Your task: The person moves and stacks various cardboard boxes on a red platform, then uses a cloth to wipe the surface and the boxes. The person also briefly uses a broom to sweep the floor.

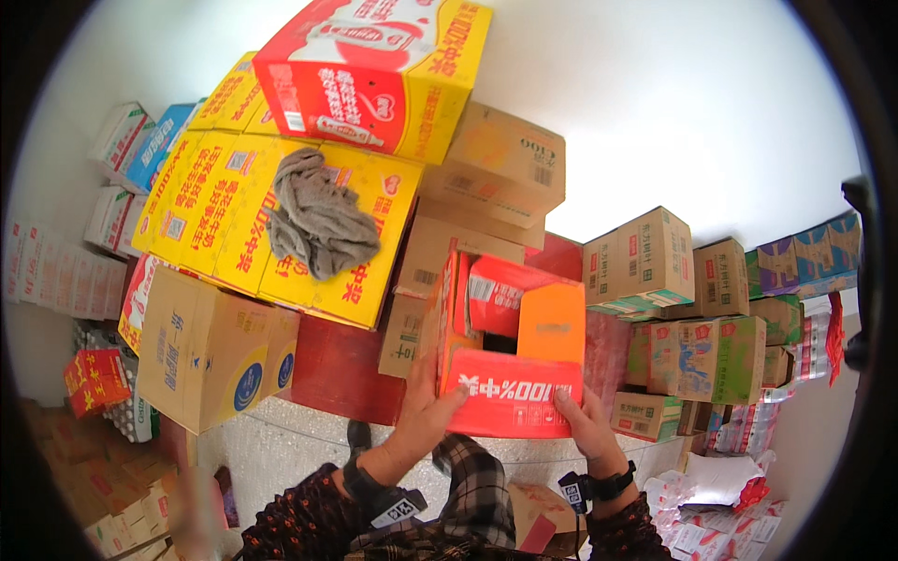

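Between my two hands is a red cardboard carton (pixel 515 393) with its flaps folded in part over the top, a dark gap showing in the middle. One of its flaps (pixel 552 326) shows an orange face. My left hand (pixel 428 410) grips the carton's left near corner, thumb on the red flap. My right hand (pixel 588 421) holds the right near corner, thumb also on top. Left of the carton, a crumpled grey cloth (pixel 319 214) lies on yellow printed cartons (pixel 217 210). A large red and yellow carton (pixel 358 77) stands at the back of them.
Brown cartons (pixel 501 158) are stacked behind the held one. A brown carton (pixel 203 350) stands at the left, by a dark red surface (pixel 337 365). More cartons (pixel 638 259) stand at the right. Packaged goods (pixel 722 477) fill the lower right. A carton (pixel 547 515) is near my legs.
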`<state>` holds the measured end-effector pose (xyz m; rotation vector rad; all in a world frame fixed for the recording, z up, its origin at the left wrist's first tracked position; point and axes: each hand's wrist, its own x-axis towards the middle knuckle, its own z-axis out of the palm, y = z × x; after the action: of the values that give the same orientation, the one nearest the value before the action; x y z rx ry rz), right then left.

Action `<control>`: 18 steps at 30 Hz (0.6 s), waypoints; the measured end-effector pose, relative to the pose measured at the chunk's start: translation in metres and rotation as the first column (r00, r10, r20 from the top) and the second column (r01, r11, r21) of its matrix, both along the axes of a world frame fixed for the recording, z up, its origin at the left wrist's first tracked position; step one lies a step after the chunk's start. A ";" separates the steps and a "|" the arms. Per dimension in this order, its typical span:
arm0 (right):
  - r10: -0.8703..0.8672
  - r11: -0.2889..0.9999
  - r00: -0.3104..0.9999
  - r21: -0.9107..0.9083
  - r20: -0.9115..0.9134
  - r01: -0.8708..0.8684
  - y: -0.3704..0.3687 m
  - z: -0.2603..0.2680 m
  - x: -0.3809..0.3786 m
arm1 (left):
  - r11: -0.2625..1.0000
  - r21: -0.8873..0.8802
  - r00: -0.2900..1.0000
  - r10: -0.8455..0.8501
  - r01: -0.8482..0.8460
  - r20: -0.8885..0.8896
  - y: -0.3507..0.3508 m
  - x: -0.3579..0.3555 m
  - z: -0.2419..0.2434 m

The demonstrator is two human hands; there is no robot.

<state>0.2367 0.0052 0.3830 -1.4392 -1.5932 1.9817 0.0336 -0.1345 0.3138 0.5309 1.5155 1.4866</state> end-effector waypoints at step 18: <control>0.019 0.981 0.975 0.191 -0.220 0.024 0.191 -0.093 -0.127 | 0.977 0.116 0.977 0.165 -0.181 0.131 0.200 -0.136 -0.036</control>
<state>0.1096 0.1958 0.2895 -1.1064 -1.6298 1.8521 -0.1025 0.0652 0.2778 0.3823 1.4083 1.7275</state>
